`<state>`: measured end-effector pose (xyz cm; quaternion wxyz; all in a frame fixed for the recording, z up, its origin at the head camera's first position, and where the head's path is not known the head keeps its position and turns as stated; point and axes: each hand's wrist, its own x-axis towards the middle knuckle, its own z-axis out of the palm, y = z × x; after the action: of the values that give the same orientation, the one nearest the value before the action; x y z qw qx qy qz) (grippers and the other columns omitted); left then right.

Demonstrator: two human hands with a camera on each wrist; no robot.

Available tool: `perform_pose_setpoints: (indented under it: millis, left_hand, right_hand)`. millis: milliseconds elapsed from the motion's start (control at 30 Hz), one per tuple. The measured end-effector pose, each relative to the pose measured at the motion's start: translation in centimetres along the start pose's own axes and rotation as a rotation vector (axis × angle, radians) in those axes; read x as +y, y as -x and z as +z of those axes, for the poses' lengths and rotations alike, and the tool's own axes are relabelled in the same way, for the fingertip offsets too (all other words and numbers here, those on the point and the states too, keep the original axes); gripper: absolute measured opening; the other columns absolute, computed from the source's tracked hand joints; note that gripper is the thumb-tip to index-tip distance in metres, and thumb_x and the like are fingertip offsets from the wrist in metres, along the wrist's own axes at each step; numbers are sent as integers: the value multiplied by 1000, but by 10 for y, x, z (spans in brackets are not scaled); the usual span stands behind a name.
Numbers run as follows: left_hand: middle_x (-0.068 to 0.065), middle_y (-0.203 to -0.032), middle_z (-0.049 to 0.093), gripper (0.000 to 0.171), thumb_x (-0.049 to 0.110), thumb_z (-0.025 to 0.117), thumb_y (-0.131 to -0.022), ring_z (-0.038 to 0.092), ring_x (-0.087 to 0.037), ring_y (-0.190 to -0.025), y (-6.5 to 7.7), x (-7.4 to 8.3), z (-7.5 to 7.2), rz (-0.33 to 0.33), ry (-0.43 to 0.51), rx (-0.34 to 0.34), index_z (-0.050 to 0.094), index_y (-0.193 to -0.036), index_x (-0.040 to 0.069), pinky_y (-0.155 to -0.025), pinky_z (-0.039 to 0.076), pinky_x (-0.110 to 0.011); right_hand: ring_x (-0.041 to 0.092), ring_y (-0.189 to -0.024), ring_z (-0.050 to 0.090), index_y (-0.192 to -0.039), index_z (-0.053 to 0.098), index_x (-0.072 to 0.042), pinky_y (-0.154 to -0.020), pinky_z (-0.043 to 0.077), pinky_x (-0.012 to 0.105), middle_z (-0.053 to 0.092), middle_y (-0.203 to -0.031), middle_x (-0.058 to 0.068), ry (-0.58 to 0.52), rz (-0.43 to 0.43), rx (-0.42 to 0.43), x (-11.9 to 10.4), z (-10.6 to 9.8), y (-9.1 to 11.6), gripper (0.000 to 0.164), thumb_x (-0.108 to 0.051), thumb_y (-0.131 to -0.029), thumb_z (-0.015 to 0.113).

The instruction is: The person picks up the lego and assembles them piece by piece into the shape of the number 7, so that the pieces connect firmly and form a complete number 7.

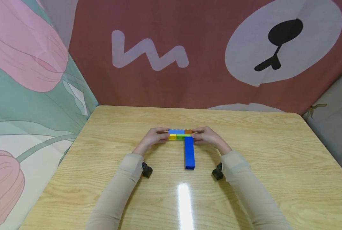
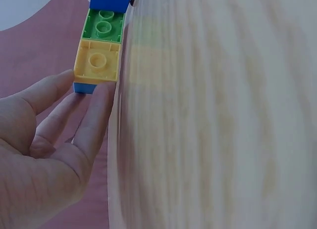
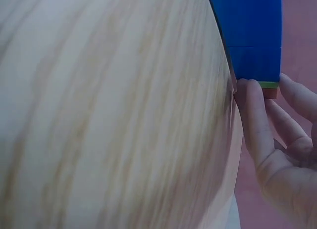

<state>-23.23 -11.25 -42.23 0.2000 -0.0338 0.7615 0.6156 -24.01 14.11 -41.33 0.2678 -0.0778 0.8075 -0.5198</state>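
Note:
A structure of toy building bricks lies on the wooden table. Its crossbar joins a light blue brick (image 1: 176, 131), an orange-brown brick (image 1: 188, 131), a yellow brick (image 1: 172, 137) and a green brick (image 1: 180, 137). A dark blue column (image 1: 189, 153) extends from the bar's right part toward the person. My left hand (image 1: 155, 136) pinches the left end; the left wrist view shows its fingertips at the yellow brick (image 2: 97, 62), whose hollow underside faces that camera. At the right end, my right hand (image 1: 206, 135) grips the bar beside the column, thumb and fingers on opposite sides.
The light wood table (image 1: 102, 191) runs back to a reddish-brown cloth (image 1: 159, 86) with a cartoon face. A floral cloth (image 1: 30, 111) hangs at the left. Small black devices sit at the left wrist (image 1: 146, 170) and right wrist (image 1: 217, 172).

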Motion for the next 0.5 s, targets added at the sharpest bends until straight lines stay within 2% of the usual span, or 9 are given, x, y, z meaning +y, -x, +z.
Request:
perform_pose_setpoints:
  millis: [200, 367, 500]
  left_hand:
    - [-22, -131, 56, 41, 5, 56, -95, 62, -21, -103, 2, 1, 1, 21, -29, 5, 52, -136, 3, -97, 53, -37]
    - [-22, -131, 56, 41, 6, 55, -96, 62, -24, -106, 2, 1, 1, 13, -16, -2, 52, -136, 3, -98, 52, -38]
    - [-21, -132, 56, 40, 9, 52, -98, 62, -28, -111, 1, 0, 0, 2, -14, -5, 51, -137, 4, -97, 53, -37]
  right_hand:
    - [27, -110, 64, -143, 35, 7, -93, 55, 35, 47, -138, 30, 6, -2, 5, 1, 0, 0, 51, -15, -100, 49]
    - [29, -112, 63, -143, 36, 7, -93, 55, 35, 49, -135, 31, -9, 7, 7, 1, 1, -2, 49, -18, -102, 45]
    - [23, -106, 65, -142, 37, 7, -91, 56, 33, 51, -134, 32, -22, 18, 15, 0, 1, -1, 48, -20, -103, 43]
